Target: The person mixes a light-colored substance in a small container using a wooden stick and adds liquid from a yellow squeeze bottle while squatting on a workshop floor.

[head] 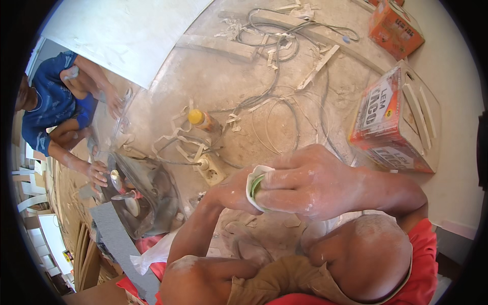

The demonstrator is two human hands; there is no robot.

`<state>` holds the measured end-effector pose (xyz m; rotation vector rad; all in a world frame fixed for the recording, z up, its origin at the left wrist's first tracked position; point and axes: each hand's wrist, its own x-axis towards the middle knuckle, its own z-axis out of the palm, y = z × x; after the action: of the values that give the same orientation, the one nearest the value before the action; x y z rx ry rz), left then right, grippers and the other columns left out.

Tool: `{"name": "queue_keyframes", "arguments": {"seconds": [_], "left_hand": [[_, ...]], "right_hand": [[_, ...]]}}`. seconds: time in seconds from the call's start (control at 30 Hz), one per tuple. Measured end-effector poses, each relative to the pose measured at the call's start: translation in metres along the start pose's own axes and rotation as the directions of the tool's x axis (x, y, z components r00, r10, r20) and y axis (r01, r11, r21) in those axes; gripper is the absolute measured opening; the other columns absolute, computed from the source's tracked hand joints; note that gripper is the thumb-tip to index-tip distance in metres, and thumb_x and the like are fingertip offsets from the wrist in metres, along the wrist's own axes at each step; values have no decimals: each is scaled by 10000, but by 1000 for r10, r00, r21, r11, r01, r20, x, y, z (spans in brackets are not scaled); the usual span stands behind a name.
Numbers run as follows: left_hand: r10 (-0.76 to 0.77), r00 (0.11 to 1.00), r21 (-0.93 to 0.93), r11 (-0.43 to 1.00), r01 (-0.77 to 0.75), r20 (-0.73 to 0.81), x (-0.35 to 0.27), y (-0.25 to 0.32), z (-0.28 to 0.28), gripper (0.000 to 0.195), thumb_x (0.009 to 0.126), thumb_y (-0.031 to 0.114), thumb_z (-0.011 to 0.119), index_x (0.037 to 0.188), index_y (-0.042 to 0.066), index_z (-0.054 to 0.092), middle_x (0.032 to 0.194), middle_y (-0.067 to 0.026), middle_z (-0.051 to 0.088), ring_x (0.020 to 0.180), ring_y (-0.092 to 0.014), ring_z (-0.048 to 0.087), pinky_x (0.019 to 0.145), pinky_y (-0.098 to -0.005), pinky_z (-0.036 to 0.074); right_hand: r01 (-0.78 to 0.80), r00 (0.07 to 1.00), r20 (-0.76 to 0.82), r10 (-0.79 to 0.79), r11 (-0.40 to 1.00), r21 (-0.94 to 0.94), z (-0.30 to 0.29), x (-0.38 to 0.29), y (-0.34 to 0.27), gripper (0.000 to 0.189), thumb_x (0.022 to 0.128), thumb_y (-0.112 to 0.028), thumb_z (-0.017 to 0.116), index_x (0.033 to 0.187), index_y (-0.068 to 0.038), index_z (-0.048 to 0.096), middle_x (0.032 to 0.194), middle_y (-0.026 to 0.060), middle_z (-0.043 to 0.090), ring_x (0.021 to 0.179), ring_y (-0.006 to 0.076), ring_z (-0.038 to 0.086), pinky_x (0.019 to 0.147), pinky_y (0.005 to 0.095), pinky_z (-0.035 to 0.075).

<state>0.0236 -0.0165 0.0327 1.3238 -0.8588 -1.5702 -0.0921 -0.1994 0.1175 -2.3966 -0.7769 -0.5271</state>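
In front of my knees, my left hand holds a small pouch or packet with a white rim and green inside. The fingers of my right hand reach into its opening, so the fingertips and whatever they touch are hidden. Just beyond the hands lies a cream-coloured power socket block with a plug in it. Farther off, a bottle with a yellow cap leans on the dusty floor.
A dark open bag with hand tools stands at left, beside a grey strip. Another person squats there. Cables and wood strips litter the floor. TACO glue cartons stand by the right wall.
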Motion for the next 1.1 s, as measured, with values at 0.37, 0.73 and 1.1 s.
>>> {"name": "queue_keyframes", "arguments": {"seconds": [0.37,0.73,1.1], "left_hand": [[142,990,78,987,-140,-21,-7,2,2,609,580,83,818,1151,60,605,1039,-39,660,951,-131,602,839,-328,494],[168,985,12,986,-168,35,4,-15,2,598,613,105,833,1161,55,599,1063,-81,665,998,-198,634,846,-346,498],[14,999,237,971,-24,43,-5,19,6,643,589,101,819,1183,56,575,1067,-76,651,989,-200,617,860,-345,489]], "right_hand": [[-105,994,34,103,993,62,-9,-1,3,338,598,-73,674,930,-135,673,821,10,658,641,212,614,479,310,476],[-48,996,-77,45,998,-37,11,-1,-1,319,597,-106,668,916,-121,672,770,-18,625,647,175,594,467,297,460],[-77,995,66,73,994,71,2,4,0,271,613,-72,674,877,-116,636,738,8,593,637,222,598,507,346,479]]}}
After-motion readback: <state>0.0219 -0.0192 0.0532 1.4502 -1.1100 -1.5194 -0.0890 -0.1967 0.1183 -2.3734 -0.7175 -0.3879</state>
